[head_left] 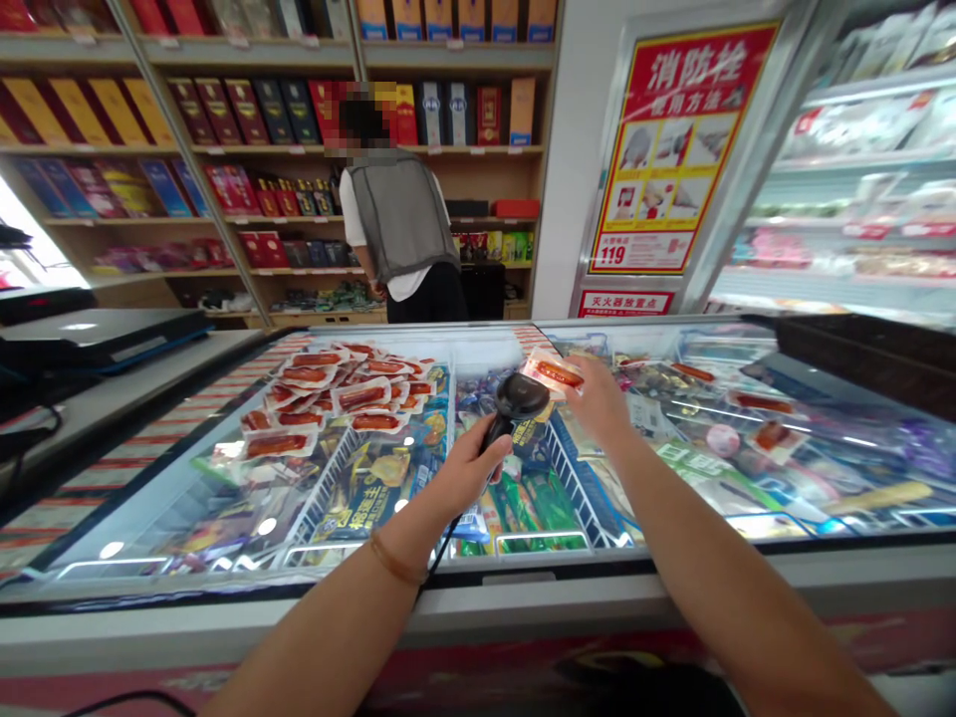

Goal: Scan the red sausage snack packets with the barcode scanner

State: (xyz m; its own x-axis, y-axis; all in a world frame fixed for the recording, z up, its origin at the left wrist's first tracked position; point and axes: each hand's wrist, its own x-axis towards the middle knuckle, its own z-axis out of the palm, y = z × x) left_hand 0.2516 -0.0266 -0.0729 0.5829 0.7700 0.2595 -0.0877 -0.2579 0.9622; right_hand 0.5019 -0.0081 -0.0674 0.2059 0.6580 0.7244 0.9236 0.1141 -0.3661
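Observation:
My left hand (476, 460) is wrapped round the handle of a black barcode scanner (521, 396), its cable trailing down past my wrist. In front of the scanner head, my right hand (599, 396) pinches a packaged sausage (554, 372), red-brown in clear and white wrapping. Both hands are above the glass top of a chest freezer (493, 344). On the glass to the left lies a heap of similar packaged sausages (362, 393). A few more packs (777, 438) show at the right.
Under the glass are wire baskets (572, 483) with frozen goods. A dark box (866, 354) sits on the right end, and a counter with a flat device (105, 334) stands at the left. Beyond, a person in a grey vest (399, 214) faces shelves (299, 144) of boxed goods.

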